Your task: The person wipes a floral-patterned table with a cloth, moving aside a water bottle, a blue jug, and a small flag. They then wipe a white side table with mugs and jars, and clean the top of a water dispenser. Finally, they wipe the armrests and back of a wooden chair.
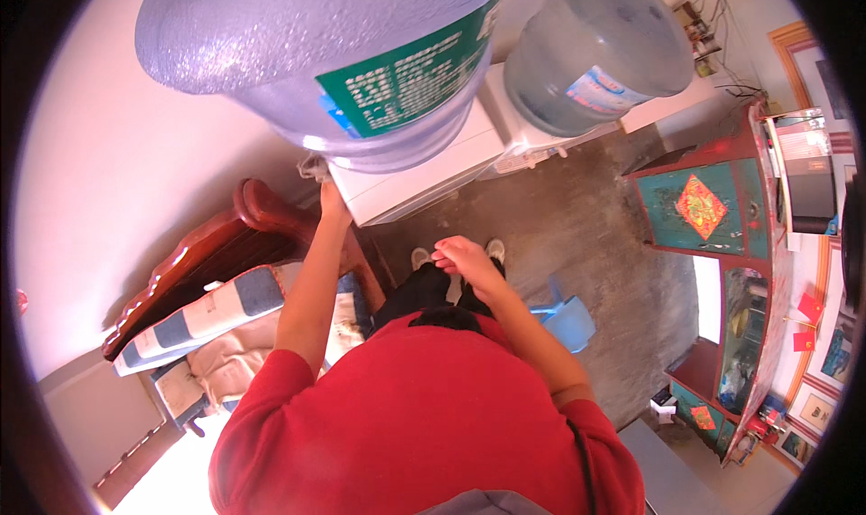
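Note:
My left hand [333, 197] reaches along the left side of a white box-shaped appliance [426, 173]. A crumpled greyish thing [313, 168] shows at its fingers, which are partly hidden, so I cannot tell whether they grip it. On top of the appliance stands a large bluish water-cooler bottle [291, 62] with a green printed label [413, 68]. My right hand [467, 261] hovers in front of my body above my feet. Its fingers are loosely curled together, and nothing shows in them.
A second water bottle [595, 55] stands on a white unit to the right. Left of me is a carved wooden sofa [196, 265] with checked cushions [223, 305]. A blue plastic dustpan [568, 322] lies on the concrete floor [609, 244]. A green-and-red cabinet [649, 204] lines the right side.

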Available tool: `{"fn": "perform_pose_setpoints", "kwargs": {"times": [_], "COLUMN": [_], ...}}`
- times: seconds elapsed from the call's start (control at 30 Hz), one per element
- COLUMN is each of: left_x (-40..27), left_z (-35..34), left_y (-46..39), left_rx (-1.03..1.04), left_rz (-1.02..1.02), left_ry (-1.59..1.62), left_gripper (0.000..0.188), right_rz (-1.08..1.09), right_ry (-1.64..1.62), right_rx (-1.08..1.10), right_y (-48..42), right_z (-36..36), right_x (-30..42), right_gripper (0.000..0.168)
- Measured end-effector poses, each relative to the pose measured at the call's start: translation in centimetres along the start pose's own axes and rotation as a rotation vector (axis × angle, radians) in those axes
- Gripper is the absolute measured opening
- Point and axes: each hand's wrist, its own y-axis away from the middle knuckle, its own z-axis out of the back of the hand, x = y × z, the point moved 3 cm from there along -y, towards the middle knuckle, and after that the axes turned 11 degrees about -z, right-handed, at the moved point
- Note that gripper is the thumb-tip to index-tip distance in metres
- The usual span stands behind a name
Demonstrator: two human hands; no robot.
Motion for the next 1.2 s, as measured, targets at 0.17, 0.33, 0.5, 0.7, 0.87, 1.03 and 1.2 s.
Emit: {"fn": "perform_pose_setpoints", "kwargs": {"times": [0.17, 0.33, 0.5, 0.7, 0.87, 1.03, 1.2], "left_x": [5.1, 9.9, 14.3, 15.4, 18.2, 21.0, 20.7], "left_z": [5.2, 7.7, 5.4, -12.1, -21.2, -27.2, -28.0], "left_y": [2.9, 9.6, 15.3, 23.1, 28.8, 33.0, 32.5], "left_rx": [0.299, 0.127, 0.231, 0.332, 0.433, 0.59, 0.704], "left_rz": [-0.118, 0.276, 0.489, 0.333, 0.137, -0.191, -0.394], "left_ry": [-0.412, -0.382, -0.351, -0.323, -0.637, -0.709, -1.033], "left_gripper": [0.049, 0.049, 0.05, 0.048, 0.049, 0.047, 0.062], "right_rz": [0.036, 0.062, 0.014, -0.03, -0.042, -0.015, 0.103], "right_ry": [0.084, 0.075, 0.009, 0.036, -0.006, -0.243, -0.35], "right_rx": [0.093, 0.129, 0.084, 0.04, -0.041, -0.018, 0.06], "right_y": [-1.8, -0.1, 3.2, 5.1, 7.9, 8.8, 6.8], "right_z": [0.1, 3.1, 9.8, 18.5, 21.6, 24.3, 27.3], "right_x": [1.2, 2.0, -0.1, -4.9, -4.8, -2.4, -0.4], "right_gripper": [0.029, 0.029, 0.028, 0.036, 0.065, 0.076, 0.042]}}
